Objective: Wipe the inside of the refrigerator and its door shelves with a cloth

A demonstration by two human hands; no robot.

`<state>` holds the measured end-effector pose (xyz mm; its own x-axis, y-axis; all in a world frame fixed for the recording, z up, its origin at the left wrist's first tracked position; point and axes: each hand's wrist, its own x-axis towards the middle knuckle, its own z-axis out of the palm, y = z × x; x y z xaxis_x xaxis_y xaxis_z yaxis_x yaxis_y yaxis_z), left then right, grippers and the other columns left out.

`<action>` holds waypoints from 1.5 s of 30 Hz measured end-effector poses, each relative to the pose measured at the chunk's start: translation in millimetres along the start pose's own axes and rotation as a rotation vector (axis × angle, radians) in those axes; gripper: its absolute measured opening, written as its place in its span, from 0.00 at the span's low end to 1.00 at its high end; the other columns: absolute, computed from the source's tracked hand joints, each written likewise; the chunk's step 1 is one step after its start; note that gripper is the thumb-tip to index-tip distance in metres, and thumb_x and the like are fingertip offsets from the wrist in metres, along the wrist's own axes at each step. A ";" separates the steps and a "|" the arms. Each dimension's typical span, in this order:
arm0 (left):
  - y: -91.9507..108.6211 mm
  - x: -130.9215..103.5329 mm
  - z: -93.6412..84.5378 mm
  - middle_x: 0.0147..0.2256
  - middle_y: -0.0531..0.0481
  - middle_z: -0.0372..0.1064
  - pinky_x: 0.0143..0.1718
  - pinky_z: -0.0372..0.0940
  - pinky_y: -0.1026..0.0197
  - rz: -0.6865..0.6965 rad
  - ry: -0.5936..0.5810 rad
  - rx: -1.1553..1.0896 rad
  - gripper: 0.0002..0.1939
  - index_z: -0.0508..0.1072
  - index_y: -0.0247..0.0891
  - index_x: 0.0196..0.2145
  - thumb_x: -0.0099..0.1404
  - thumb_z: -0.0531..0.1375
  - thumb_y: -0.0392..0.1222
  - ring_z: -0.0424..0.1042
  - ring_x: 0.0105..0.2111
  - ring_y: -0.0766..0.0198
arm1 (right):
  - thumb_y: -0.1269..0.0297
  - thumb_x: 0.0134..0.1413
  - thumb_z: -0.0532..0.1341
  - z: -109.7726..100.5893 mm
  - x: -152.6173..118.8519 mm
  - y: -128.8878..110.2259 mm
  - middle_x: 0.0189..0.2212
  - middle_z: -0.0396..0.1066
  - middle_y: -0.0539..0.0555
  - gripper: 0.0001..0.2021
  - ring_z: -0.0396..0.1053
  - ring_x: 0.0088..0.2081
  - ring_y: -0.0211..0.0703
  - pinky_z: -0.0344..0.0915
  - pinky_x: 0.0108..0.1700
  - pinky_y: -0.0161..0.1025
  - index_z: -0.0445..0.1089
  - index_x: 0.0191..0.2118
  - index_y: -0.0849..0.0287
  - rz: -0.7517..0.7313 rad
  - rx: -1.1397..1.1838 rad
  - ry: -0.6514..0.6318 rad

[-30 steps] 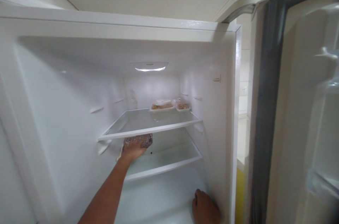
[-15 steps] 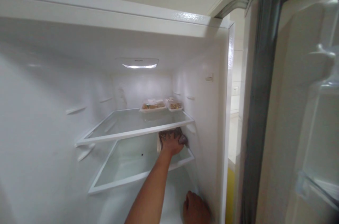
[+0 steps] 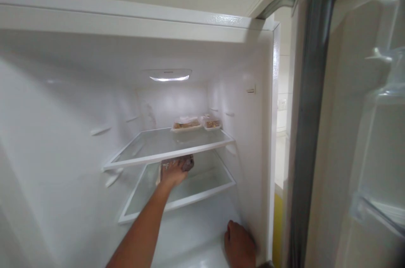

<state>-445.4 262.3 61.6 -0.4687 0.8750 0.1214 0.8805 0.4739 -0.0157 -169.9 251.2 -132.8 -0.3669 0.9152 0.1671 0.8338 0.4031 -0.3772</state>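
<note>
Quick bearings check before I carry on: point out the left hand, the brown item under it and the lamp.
Left hand (image 3: 172, 174): head view, back of the hand.
Brown item (image 3: 190, 162): head view, its right end.
Lamp (image 3: 170, 78): head view, lit strip.

Left arm extended, right hand curled low.
Left forearm (image 3: 142, 226) angles up and inward, crossing the lower shelf's (image 3: 202, 194) front edge left of its middle; left hand (image 3: 173, 172) palm down, fingers spread in a grip. Right hand (image 3: 239, 244) below that shelf's front right corner, fingers folded in, back of hand showing.
</note>
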 end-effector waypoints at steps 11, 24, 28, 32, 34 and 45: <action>-49.1 -64.8 -11.2 0.72 0.44 0.47 0.66 0.45 0.28 -0.070 -0.041 0.067 0.35 0.54 0.46 0.69 0.65 0.47 0.52 0.46 0.71 0.38 | 0.70 0.63 0.48 -6.1 -4.4 -3.2 0.42 0.79 0.59 0.18 0.77 0.45 0.49 0.69 0.46 0.42 0.74 0.46 0.58 0.004 -0.020 0.023; 117.0 -127.7 2.8 0.72 0.43 0.46 0.67 0.37 0.24 0.369 -0.002 -0.147 0.41 0.53 0.51 0.69 0.60 0.54 0.60 0.43 0.70 0.29 | 0.69 0.63 0.50 -0.3 -5.2 -2.1 0.48 0.78 0.64 0.20 0.77 0.49 0.49 0.69 0.51 0.42 0.73 0.54 0.62 0.014 0.002 0.050; 140.0 -105.4 5.9 0.73 0.44 0.43 0.66 0.34 0.22 0.367 -0.064 -0.175 0.41 0.53 0.52 0.69 0.60 0.53 0.62 0.39 0.71 0.29 | 0.69 0.63 0.49 -1.2 -5.3 -2.6 0.45 0.79 0.61 0.19 0.78 0.46 0.49 0.71 0.48 0.43 0.74 0.50 0.60 0.017 -0.001 0.058; 149.3 -68.8 5.2 0.73 0.44 0.43 0.65 0.35 0.21 0.321 -0.107 -0.191 0.40 0.54 0.51 0.69 0.62 0.50 0.64 0.38 0.71 0.31 | 0.70 0.63 0.48 0.7 -4.7 -0.9 0.42 0.80 0.60 0.19 0.78 0.44 0.49 0.71 0.46 0.42 0.76 0.47 0.58 -0.012 -0.014 0.082; 149.2 -49.1 6.5 0.73 0.44 0.44 0.64 0.37 0.20 0.307 -0.084 -0.189 0.40 0.55 0.50 0.69 0.62 0.49 0.65 0.38 0.71 0.29 | 0.70 0.63 0.48 2.9 -3.7 0.6 0.42 0.80 0.60 0.19 0.78 0.45 0.48 0.71 0.46 0.41 0.76 0.46 0.58 -0.017 -0.020 0.082; 130.3 19.3 17.6 0.71 0.45 0.48 0.64 0.41 0.21 0.264 0.002 -0.156 0.37 0.56 0.52 0.68 0.64 0.49 0.63 0.45 0.70 0.32 | 0.70 0.63 0.48 10.3 -0.6 3.2 0.43 0.79 0.59 0.18 0.77 0.46 0.49 0.70 0.49 0.44 0.76 0.45 0.57 0.004 0.008 0.061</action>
<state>-340.9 342.7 44.5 -0.2223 0.9655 0.1359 0.9722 0.2090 0.1060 -171.3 252.0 -143.4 -0.3376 0.9152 0.2203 0.8320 0.3996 -0.3850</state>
